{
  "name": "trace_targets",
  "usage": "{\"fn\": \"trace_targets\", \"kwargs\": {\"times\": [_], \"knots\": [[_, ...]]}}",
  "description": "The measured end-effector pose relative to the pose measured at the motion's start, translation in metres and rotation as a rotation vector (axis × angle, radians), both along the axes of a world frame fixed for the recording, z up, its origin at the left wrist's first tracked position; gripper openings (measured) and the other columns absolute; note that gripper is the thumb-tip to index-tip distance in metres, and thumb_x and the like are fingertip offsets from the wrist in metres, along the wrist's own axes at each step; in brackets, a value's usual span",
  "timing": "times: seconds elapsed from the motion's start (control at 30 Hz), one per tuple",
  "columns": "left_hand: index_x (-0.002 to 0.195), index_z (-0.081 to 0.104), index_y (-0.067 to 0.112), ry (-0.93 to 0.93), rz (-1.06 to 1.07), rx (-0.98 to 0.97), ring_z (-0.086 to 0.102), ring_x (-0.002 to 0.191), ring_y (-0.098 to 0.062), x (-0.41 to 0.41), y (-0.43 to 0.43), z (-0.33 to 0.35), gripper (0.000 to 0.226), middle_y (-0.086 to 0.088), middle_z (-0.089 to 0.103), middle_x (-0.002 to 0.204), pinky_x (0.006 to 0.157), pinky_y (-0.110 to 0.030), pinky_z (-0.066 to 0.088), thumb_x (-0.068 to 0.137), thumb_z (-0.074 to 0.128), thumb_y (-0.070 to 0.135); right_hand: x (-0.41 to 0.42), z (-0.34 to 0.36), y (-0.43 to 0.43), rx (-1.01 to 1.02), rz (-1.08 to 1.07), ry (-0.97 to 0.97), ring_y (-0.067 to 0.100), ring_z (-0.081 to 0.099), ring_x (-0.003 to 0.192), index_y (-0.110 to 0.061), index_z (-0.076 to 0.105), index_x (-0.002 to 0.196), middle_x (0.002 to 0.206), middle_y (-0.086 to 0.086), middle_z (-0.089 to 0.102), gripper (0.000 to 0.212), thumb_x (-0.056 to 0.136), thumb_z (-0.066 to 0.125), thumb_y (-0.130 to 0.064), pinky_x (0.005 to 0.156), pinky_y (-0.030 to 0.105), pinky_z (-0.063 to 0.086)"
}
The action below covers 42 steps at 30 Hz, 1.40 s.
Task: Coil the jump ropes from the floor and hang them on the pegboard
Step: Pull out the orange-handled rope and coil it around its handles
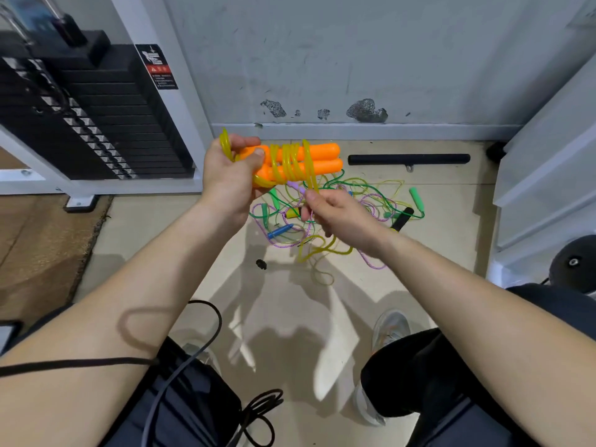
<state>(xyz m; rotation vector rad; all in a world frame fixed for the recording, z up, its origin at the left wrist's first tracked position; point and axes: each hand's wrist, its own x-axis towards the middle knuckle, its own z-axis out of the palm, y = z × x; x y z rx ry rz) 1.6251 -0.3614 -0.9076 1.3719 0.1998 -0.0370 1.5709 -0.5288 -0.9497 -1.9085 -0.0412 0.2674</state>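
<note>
The left hand (230, 179) is raised in front of the person, its fingers (245, 142) and thumb curled round one end of two orange plastic jump-rope handles (322, 158), which lie side by side and point to the right. A translucent yellow cord (287, 162) is wound in several turns around the middle of both handles, and one loop of it sticks out above the left hand. Just below the handles, the right hand (342, 219) pinches the same yellow cord between thumb and fingertips, its other fingers curled in; from there the cord runs up to the wraps, and slack yellow loops lie on the beige tiled floor (145, 240) beneath the hand. Behind and under both hands, near the foot of the scuffed grey wall (354, 59), a tangle of thin green, purple and yellow jump ropes (364, 196) lies on the floor, with a green handle (416, 198), a blue handle (280, 231) and a black handle (401, 219) among the cords. A black padded bar (409, 159) lies along the wall just beyond the tangle. A black weight stack (106, 124) stands at the left, with a brown mat (42, 250) in front of it. A black cable (258, 411) lies coiled near the person's dark-trousered legs, and a grey shoe (391, 327) rests on the floor.
</note>
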Motion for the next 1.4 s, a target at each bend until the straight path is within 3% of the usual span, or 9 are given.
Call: {"fn": "trace_targets", "kwargs": {"times": [0.13, 0.23, 0.33, 0.5, 0.63, 0.8, 0.93, 1.03, 1.4], "knots": [[0.088, 0.050, 0.018, -0.008, -0.256, -0.073, 0.065, 0.082, -0.018, 0.004, 0.014, 0.007, 0.025, -0.003, 0.060, 0.108, 0.057, -0.037, 0.059, 0.094, 0.055, -0.006, 0.015, 0.005, -0.033, 0.018, 0.021, 0.076, 0.005, 0.035, 0.048, -0.017, 0.058, 0.060, 0.050, -0.009, 0.040, 0.035, 0.089, 0.073, -0.029, 0.052, 0.022, 0.025], [0.086, 0.047, 0.022, -0.095, -0.472, 0.007, 0.063, 0.087, -0.017, 0.012, 0.029, 0.010, 0.030, 0.001, 0.062, 0.107, 0.060, -0.035, 0.055, 0.091, 0.058, -0.006, 0.020, 0.010, -0.046, -0.006, 0.084, 0.061, 0.011, 0.055, 0.069, -0.002, 0.070, 0.085, 0.073, 0.013, 0.066, 0.027, 0.073, 0.086, -0.021, 0.068, 0.024, 0.043], [0.088, 0.046, 0.023, -0.123, -0.610, 0.053, 0.063, 0.092, -0.015, 0.019, 0.040, 0.011, 0.028, 0.004, 0.064, 0.106, 0.063, -0.035, 0.056, 0.082, 0.063, 0.002, 0.021, 0.019, -0.050, -0.040, 0.142, -0.014, 0.004, 0.065, 0.077, -0.010, 0.070, 0.089, 0.084, 0.004, 0.072, 0.011, 0.081, 0.077, -0.006, 0.075, 0.016, 0.050], [0.089, 0.045, 0.022, -0.151, -0.776, 0.266, 0.062, 0.097, -0.014, 0.017, 0.039, 0.006, 0.030, 0.000, 0.063, 0.112, 0.061, -0.030, 0.056, 0.087, 0.065, 0.000, 0.022, 0.019, -0.048, -0.431, 0.133, -0.144, 0.010, 0.050, 0.059, -0.018, 0.067, 0.073, 0.064, 0.004, 0.060, 0.028, 0.074, 0.086, -0.039, 0.059, 0.030, 0.037], [0.093, 0.045, 0.017, -0.341, -0.641, 0.644, 0.059, 0.088, 0.002, 0.016, 0.032, 0.000, 0.026, 0.001, 0.060, 0.109, 0.069, -0.013, 0.048, 0.092, 0.060, -0.005, 0.018, 0.026, -0.040, -0.530, 0.028, -0.170, 0.007, 0.037, 0.048, -0.020, 0.055, 0.058, 0.052, -0.006, 0.041, 0.042, 0.081, 0.078, -0.046, 0.050, 0.026, 0.028], [0.095, 0.044, 0.016, -0.634, -0.239, 0.965, 0.054, 0.092, -0.018, 0.015, 0.019, -0.014, 0.022, -0.002, 0.062, 0.107, 0.077, -0.023, 0.037, 0.085, 0.054, 0.000, 0.010, 0.020, -0.013, -0.038, -0.105, 0.005, 0.008, 0.034, 0.043, 0.001, 0.057, 0.073, 0.052, -0.007, 0.047, 0.032, 0.096, 0.053, -0.020, 0.047, 0.024, 0.026], [0.096, 0.043, 0.017, -0.562, 0.074, 0.695, 0.054, 0.092, -0.006, 0.008, 0.009, -0.017, 0.022, 0.003, 0.060, 0.105, 0.084, -0.016, 0.041, 0.084, 0.053, 0.003, -0.001, 0.009, 0.012, 0.197, -0.281, -0.004, 0.011, 0.040, 0.052, -0.017, 0.057, 0.095, 0.069, 0.004, 0.047, 0.009, 0.099, 0.048, -0.017, 0.048, 0.025, 0.032], [0.095, 0.045, 0.022, -0.351, 0.157, 0.479, 0.059, 0.093, -0.009, 0.004, 0.003, -0.016, 0.022, 0.006, 0.061, 0.104, 0.093, -0.038, 0.052, 0.085, 0.058, 0.007, -0.006, 0.007, 0.021, 0.310, -0.326, -0.015, 0.012, 0.038, 0.052, -0.019, 0.051, 0.087, 0.060, -0.002, 0.048, 0.015, 0.102, 0.050, -0.015, 0.048, 0.022, 0.031], [0.083, 0.045, 0.020, 0.218, 0.057, -0.189, 0.068, 0.084, -0.020, 0.003, 0.007, 0.002, 0.030, -0.001, 0.065, 0.098, 0.065, -0.048, 0.062, 0.094, 0.055, -0.006, 0.002, 0.010, 0.000, 0.317, -0.119, 0.065, 0.008, 0.024, 0.047, -0.017, 0.051, 0.075, 0.055, -0.006, 0.032, 0.037, 0.106, 0.044, -0.036, 0.044, 0.020, 0.021]]}}
